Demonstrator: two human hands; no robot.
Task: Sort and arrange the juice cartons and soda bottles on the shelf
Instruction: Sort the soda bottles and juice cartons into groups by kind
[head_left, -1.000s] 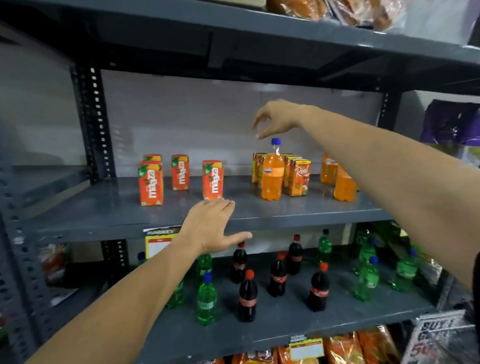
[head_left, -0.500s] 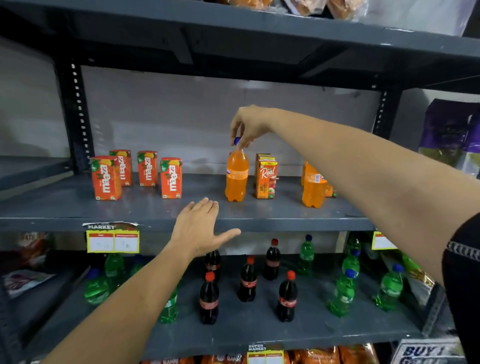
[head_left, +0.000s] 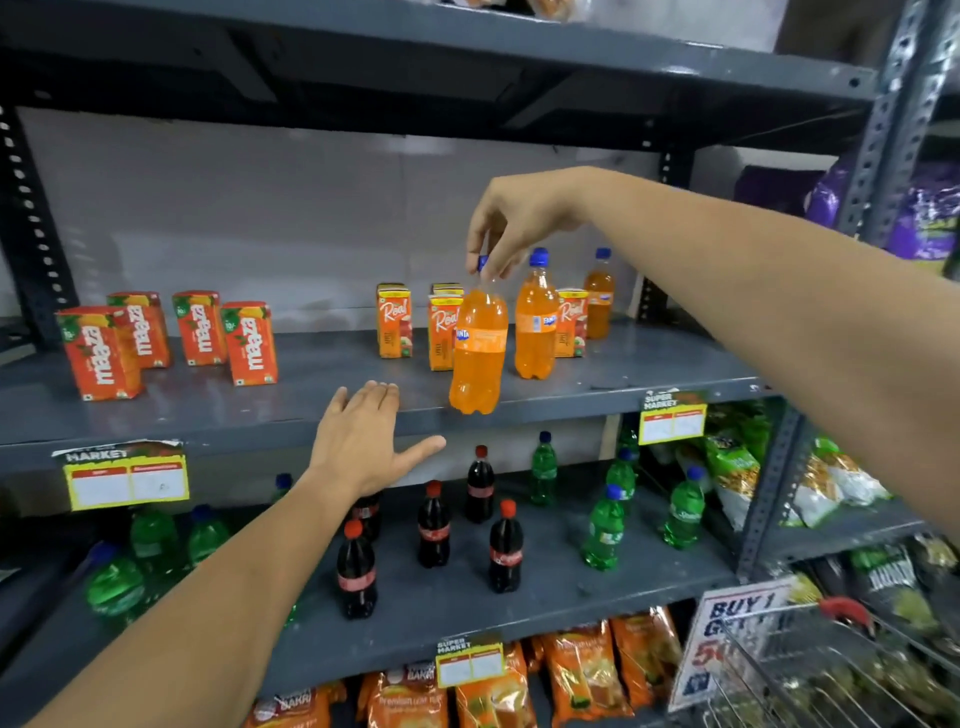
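My right hand (head_left: 511, 221) grips the blue cap of an orange soda bottle (head_left: 477, 353), which hangs at the front edge of the middle shelf (head_left: 322, 395). Two more orange soda bottles (head_left: 536, 322) stand behind it to the right. Orange Real juice cartons (head_left: 395, 321) stand beside and behind the bottles. Several red Maaza cartons (head_left: 249, 344) stand on the shelf's left part. My left hand (head_left: 363, 441) is flat and open at the shelf's front lip, holding nothing.
The lower shelf (head_left: 519, 592) holds dark cola bottles (head_left: 434, 525) in the middle and green soda bottles (head_left: 602, 530) on both sides. Snack bags (head_left: 582, 670) lie below. A wire basket (head_left: 831, 670) and a sale sign (head_left: 727, 639) are at the bottom right.
My right hand came down onto the orange bottle's cap, gripped it and brought the bottle forward to the shelf's front edge. My left hand stayed open at the lip.
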